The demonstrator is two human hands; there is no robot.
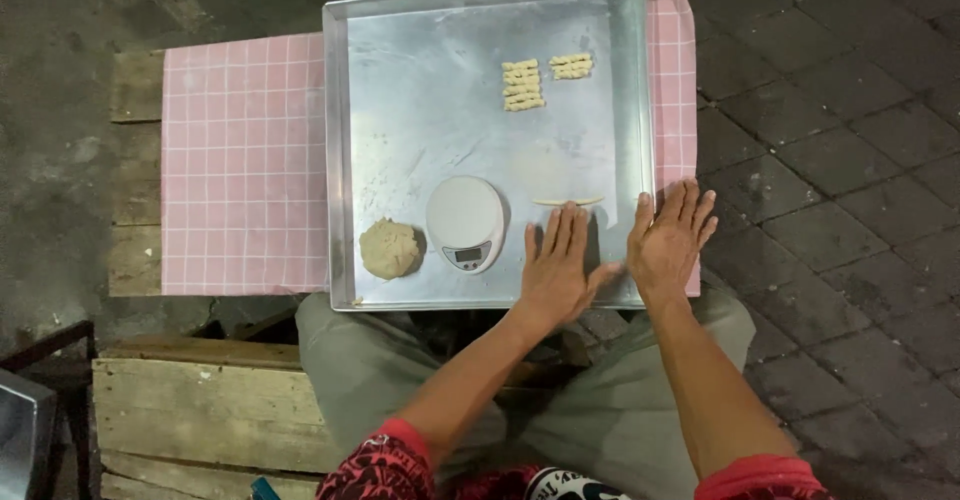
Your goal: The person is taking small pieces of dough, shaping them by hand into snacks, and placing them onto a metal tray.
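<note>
Dark paved floor (830, 210) being covered by pink checked cloth (245, 160) and metal tray (420, 90). Left hand (558, 270) and right hand (670, 245) being held flat, fingers extended together, just behind thin dough strip (568, 201); scale (465, 222), dough ball (389, 249) alongside.

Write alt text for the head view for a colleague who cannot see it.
Both hands, left hand and right hand, lie flat and open at the near edge of a square metal tray, just behind a thin rolled dough strip. The tray also holds a dough ball, a small white scale and twisted dough pieces.
</note>
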